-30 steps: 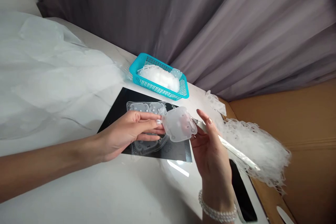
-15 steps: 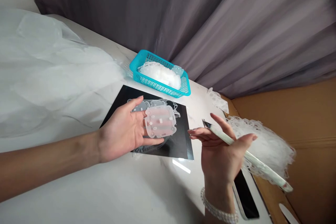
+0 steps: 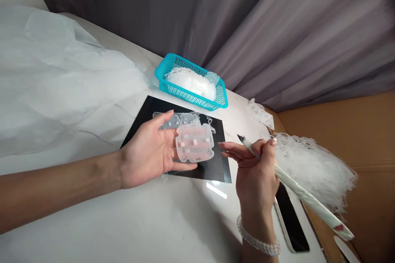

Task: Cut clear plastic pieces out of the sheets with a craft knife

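Note:
My left hand (image 3: 148, 154) is held palm up over a black mat (image 3: 216, 164), fingers stretched out. A translucent plastic piece (image 3: 195, 143) with small pegs lies flat on those fingers. More clear plastic pieces (image 3: 173, 120) rest on the mat under and beyond the hand. My right hand (image 3: 256, 168), with a pearl bracelet at the wrist, grips a long white craft knife (image 3: 296, 191); its dark tip points up and left, a short way right of the plastic piece.
A teal basket (image 3: 191, 98) of white trimmings stands behind the mat. White plastic sheeting (image 3: 61, 78) covers the table's left. A heap of white lacy offcuts (image 3: 311, 168) lies in a cardboard box (image 3: 364, 139) at right. A phone (image 3: 290, 224) lies by my right wrist.
My left hand turned palm up with the plastic piece lying on its fingers, away from my right hand. My right hand drew back and closed its fingers round the knife.

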`<state>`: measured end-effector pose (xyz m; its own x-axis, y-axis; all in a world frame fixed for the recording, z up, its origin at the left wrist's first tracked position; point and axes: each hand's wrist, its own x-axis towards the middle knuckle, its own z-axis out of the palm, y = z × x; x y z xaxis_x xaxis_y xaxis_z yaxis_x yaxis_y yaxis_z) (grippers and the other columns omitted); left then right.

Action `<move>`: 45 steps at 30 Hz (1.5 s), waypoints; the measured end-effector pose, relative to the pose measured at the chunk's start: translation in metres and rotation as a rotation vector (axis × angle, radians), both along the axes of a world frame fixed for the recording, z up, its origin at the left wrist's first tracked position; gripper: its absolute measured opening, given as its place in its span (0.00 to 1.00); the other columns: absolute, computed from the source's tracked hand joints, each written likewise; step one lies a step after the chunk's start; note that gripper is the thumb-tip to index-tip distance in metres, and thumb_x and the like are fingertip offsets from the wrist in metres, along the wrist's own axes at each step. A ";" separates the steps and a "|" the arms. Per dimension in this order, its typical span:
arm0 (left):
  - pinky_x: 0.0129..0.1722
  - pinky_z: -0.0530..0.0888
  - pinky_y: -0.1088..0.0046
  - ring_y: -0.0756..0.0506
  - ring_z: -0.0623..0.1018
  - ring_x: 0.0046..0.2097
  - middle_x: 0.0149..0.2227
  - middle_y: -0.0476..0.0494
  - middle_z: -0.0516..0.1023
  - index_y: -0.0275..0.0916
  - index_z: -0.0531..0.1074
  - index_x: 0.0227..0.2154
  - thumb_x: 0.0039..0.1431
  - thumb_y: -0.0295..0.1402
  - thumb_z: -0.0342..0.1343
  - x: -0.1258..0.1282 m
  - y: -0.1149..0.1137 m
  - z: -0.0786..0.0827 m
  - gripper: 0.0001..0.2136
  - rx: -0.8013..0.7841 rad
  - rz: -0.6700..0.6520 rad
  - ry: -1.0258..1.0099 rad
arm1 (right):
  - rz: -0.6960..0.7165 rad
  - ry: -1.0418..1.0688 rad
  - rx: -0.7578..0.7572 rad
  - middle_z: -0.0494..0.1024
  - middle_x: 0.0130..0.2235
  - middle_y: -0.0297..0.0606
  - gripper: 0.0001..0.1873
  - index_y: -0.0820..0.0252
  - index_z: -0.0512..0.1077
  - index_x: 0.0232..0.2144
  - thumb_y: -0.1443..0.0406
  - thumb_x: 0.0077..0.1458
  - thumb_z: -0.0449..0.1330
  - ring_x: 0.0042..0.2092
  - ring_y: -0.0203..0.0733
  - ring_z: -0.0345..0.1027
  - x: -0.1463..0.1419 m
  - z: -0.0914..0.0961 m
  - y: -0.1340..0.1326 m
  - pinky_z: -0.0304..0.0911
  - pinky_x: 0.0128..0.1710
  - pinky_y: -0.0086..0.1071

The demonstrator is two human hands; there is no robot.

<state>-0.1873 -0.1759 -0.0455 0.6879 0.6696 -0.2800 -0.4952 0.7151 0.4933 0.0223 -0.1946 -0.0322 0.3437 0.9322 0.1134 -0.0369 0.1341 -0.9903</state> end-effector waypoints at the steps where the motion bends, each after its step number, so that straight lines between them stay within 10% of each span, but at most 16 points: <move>1: 0.61 0.66 0.51 0.32 0.71 0.62 0.60 0.33 0.73 0.36 0.69 0.57 0.63 0.58 0.38 0.000 0.000 0.001 0.34 0.001 -0.004 0.008 | 0.013 -0.002 -0.012 0.82 0.26 0.37 0.23 0.55 0.58 0.25 0.47 0.62 0.55 0.33 0.49 0.81 0.000 -0.002 0.000 0.72 0.32 0.38; 8: 0.62 0.66 0.52 0.31 0.70 0.63 0.62 0.32 0.70 0.35 0.66 0.61 0.62 0.60 0.38 0.003 -0.002 0.000 0.37 -0.007 -0.048 0.016 | 0.180 -0.047 -0.091 0.78 0.26 0.28 0.25 0.54 0.54 0.24 0.62 0.50 0.71 0.36 0.41 0.77 -0.003 -0.013 0.000 0.70 0.37 0.33; 23: 0.62 0.67 0.54 0.34 0.70 0.63 0.60 0.32 0.72 0.36 0.63 0.62 0.64 0.55 0.43 0.007 -0.005 -0.011 0.33 -0.100 0.038 -0.059 | 0.096 -0.279 0.001 0.79 0.30 0.32 0.24 0.54 0.53 0.23 0.61 0.56 0.66 0.45 0.45 0.77 -0.008 -0.010 -0.003 0.65 0.41 0.35; 28: 0.60 0.68 0.54 0.35 0.72 0.62 0.61 0.32 0.72 0.37 0.62 0.63 0.64 0.53 0.45 0.009 -0.007 -0.016 0.31 -0.122 0.063 -0.033 | 0.330 -0.141 -0.182 0.76 0.27 0.28 0.24 0.55 0.54 0.24 0.62 0.51 0.69 0.35 0.38 0.72 -0.006 -0.017 0.002 0.62 0.37 0.32; 35: 0.56 0.73 0.61 0.37 0.80 0.52 0.52 0.25 0.77 0.31 0.61 0.59 0.63 0.46 0.51 0.013 -0.016 -0.023 0.28 -0.150 0.103 0.268 | 0.214 -0.194 0.130 0.70 0.24 0.26 0.23 0.55 0.54 0.23 0.64 0.48 0.69 0.29 0.34 0.67 -0.003 0.001 0.088 0.62 0.32 0.30; 40: 0.55 0.73 0.56 0.36 0.79 0.52 0.50 0.33 0.78 0.36 0.73 0.43 0.64 0.40 0.47 0.007 -0.008 -0.020 0.15 0.566 -0.029 0.618 | -0.027 -0.106 0.151 0.72 0.28 0.27 0.18 0.53 0.57 0.28 0.56 0.51 0.65 0.36 0.37 0.72 -0.008 0.012 0.174 0.69 0.36 0.33; 45: 0.68 0.50 0.45 0.31 0.59 0.69 0.64 0.28 0.66 0.34 0.73 0.52 0.63 0.30 0.51 -0.022 0.037 -0.054 0.17 1.588 0.142 1.136 | 0.231 -0.119 0.069 0.80 0.41 0.38 0.20 0.53 0.64 0.39 0.44 0.62 0.50 0.42 0.42 0.75 -0.036 -0.011 0.110 0.72 0.37 0.37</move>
<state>-0.2089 -0.1385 -0.0996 0.5803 0.7439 0.3314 0.4585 -0.6347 0.6220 -0.0136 -0.0842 -0.0428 0.1033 0.9730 0.2065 0.0414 0.2032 -0.9783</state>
